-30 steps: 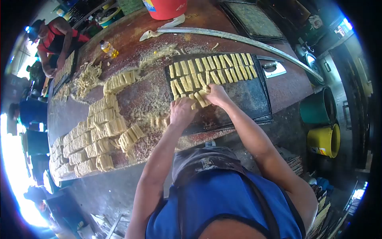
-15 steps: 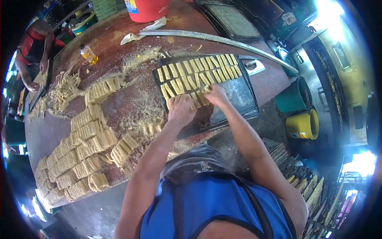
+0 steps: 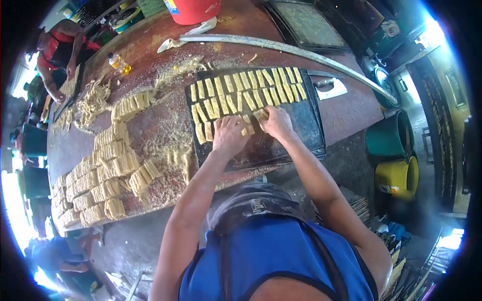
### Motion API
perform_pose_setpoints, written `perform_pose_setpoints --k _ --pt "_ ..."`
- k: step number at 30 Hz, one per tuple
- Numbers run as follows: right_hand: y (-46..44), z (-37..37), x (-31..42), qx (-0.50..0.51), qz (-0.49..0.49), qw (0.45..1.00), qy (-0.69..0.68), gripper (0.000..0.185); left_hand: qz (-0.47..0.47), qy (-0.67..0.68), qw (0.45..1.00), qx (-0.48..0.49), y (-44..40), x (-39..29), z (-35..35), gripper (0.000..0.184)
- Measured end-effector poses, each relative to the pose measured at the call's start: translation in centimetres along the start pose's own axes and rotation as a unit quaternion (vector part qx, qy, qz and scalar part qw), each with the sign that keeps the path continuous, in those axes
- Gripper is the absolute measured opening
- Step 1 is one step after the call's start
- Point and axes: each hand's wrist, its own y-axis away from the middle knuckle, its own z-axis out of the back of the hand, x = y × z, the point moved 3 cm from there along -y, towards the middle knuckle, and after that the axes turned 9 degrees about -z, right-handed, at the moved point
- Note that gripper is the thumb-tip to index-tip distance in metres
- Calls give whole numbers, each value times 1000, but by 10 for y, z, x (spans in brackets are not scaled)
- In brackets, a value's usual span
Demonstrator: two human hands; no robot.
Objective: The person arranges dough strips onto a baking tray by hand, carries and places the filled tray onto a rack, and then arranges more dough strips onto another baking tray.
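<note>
A dark tray (image 3: 296, 131) bears two full rows of pale dough strips (image 3: 229, 104) and part of a third row nearer the body. My left hand (image 3: 230, 134) rests over that third row, its fingers on strips, with a strip showing just right of it. My right hand (image 3: 276, 122) is pinched on a short bunch of dough strips (image 3: 261, 115) at the row's right end. Left of the tray, crumbs and stacked bundles of cut strips (image 3: 108, 173) cover part of the red table (image 3: 346, 111).
A long metal bar (image 3: 281, 46) and a flat metal scraper (image 3: 332, 89) lie beyond the tray. Farther back are a red bucket (image 3: 193, 11), a bottle (image 3: 119, 64) and a co-worker (image 3: 63, 47). Green (image 3: 389, 135) and yellow buckets (image 3: 399, 176) stand at the right.
The third row shows more strips at its left end, and my hands sit farther right along the tray. The camera view has shifted and turned between frames.
</note>
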Motion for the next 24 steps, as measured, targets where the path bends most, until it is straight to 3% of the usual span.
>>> perform_pose_setpoints --k 2,6,8,13,15,16,17,19,21,23,24 --pt "0 2 -6 41 -25 997 -68 34 15 -3 1000 6 5 -10 -7 41" --pt "-6 6 -17 45 -43 996 -66 35 20 -15 1000 -8 -6 -12 -16 40" --pt "-9 6 -28 93 -101 979 -148 37 35 -12 999 -5 -5 -12 -15 34" --pt "-9 22 -32 21 -105 988 -110 41 -22 -9 1000 17 -23 -18 -22 42" --pt "-1 25 -37 85 -139 974 -160 41 -56 23 998 30 -22 -21 -37 44" --pt "0 27 -42 25 -83 982 -167 36 -52 19 998 21 -24 -22 -33 39" --pt "-2 29 -54 21 -88 983 -160 36 -56 28 998 18 -27 -20 -32 39" --pt "4 45 -58 124 -161 933 -296 25 -43 14 999 23 -27 -12 -33 33" --pt "7 50 -59 152 -158 905 -364 16 -46 30 998 9 -24 -8 -33 30" --pt "-2 45 -69 13 -84 889 -451 15 -55 41 998 -3 -25 -5 -33 33" --pt "1 47 -67 -70 -8 961 -266 14 -55 37 998 -10 -26 -4 -34 36"
